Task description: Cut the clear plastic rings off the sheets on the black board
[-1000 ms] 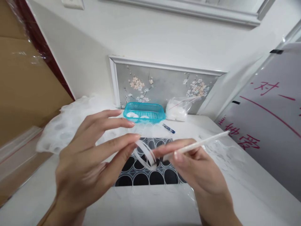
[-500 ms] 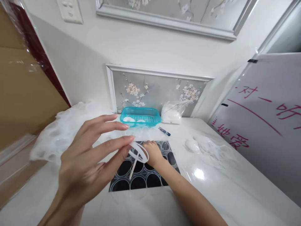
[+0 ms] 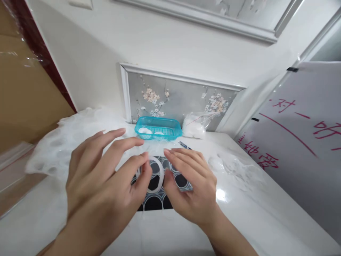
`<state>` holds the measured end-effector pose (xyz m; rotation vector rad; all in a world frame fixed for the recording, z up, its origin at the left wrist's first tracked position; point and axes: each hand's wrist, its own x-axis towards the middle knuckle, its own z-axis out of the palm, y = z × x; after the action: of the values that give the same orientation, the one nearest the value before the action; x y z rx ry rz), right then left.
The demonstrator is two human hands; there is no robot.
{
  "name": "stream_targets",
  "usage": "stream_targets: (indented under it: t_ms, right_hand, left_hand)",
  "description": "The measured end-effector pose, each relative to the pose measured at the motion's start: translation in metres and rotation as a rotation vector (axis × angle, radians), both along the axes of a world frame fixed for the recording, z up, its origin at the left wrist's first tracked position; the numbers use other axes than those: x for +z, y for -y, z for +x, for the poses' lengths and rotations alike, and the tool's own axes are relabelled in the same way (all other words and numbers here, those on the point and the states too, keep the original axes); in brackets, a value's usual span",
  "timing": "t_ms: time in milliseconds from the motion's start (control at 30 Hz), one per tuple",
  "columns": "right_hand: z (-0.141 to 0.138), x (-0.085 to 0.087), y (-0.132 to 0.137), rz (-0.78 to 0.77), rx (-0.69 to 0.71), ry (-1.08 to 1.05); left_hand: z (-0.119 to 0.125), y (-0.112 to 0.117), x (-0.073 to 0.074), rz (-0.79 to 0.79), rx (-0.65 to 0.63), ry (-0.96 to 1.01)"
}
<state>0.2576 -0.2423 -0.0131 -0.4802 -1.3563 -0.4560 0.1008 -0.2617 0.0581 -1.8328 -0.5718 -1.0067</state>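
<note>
My left hand [image 3: 106,181] and my right hand [image 3: 190,185] meet over a dark tray of round cells [image 3: 157,193] on the white tabletop. Between their fingertips is a clear white plastic ring [image 3: 155,175], held upright. The left thumb and forefinger pinch its left edge, and the right hand's fingers close on its right edge. The other left fingers are spread above it. The thin white stick seen earlier is out of sight.
A turquoise basket [image 3: 158,128] with white round pieces stands at the back, beside a clear bag of white pieces [image 3: 195,126] and a blue pen [image 3: 183,144]. Clear blister sheets [image 3: 64,142] pile at the left, crumpled clear plastic [image 3: 234,167] at the right. A whiteboard [image 3: 301,142] leans at the right.
The right hand put away the white stick it held a second ago, reached down to the tray, then came back up to grip the ring's right edge. The left hand kept the ring.
</note>
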Motion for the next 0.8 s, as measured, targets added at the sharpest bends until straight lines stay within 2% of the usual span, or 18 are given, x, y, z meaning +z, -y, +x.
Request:
stream_targets:
  t_ms: [133, 333, 433, 800]
  right_hand:
    - [0.001, -0.002, 0.007, -0.026, 0.008, -0.016]
    - [-0.007, -0.004, 0.003, -0.076, -0.186, 0.064]
    - [-0.011, -0.006, -0.007, -0.062, -0.214, 0.075]
    - [-0.009, -0.005, -0.011, -0.180, -0.018, 0.081]
  left_hand:
    - [-0.001, 0.003, -0.007, -0.048, 0.088, -0.008]
    - [0.001, 0.000, -0.009, -0.055, 0.135, -0.110]
    - [0.004, -0.001, -0.009, -0.074, 0.135, -0.145]
    - [0.001, -0.002, -0.006, -0.135, 0.095, -0.239]
